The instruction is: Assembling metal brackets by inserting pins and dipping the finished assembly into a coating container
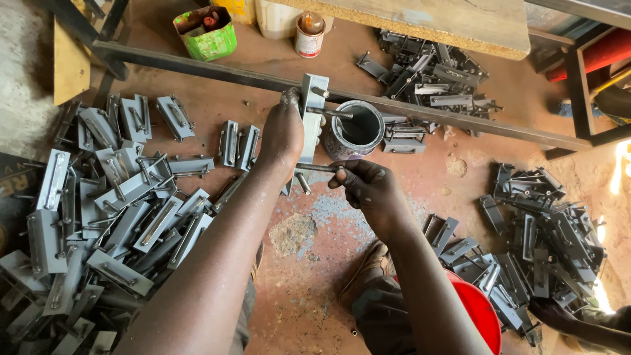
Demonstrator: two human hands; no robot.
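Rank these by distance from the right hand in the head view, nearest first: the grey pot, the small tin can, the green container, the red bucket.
From the right hand, which pinches a threaded rod:
1. Grey pot, just above it.
2. Red bucket, lower right, beside the forearm.
3. Small tin can, up top past the steel bar.
4. Green container, top left, farthest.
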